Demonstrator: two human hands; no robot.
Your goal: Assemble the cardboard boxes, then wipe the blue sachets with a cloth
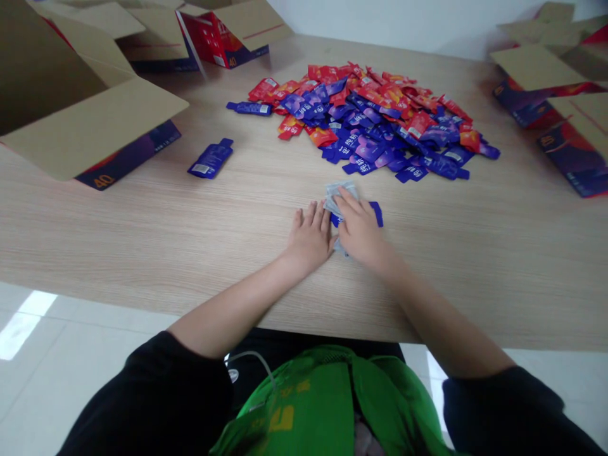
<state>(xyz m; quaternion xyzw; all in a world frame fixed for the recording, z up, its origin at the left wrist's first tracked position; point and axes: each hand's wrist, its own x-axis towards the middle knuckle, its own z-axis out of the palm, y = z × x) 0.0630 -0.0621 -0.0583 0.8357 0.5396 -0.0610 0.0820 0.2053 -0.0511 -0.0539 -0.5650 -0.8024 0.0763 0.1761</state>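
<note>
A grey, crumpled cloth point(342, 188) is under the fingers of my right hand point(361, 233), which grips it and presses it onto a blue sachet point(377, 214). My hand and the cloth hide most of that sachet. A bit of the cloth also shows below, between the two hands. Beside it, my left hand point(311, 240) lies flat on the table with its fingers spread, its fingertips close to the left edge of the cloth and the sachet. Whether the left thumb touches the sachet I cannot tell.
Beyond my hands lies a heap of red and blue spouted sachets point(370, 123). Two separate blue sachets, one nearer point(211, 158) and one farther point(249, 108), lie to its left. Open cardboard boxes stand at the left point(95, 126), back left point(237, 35) and right point(574, 145) of the wooden table point(142, 234).
</note>
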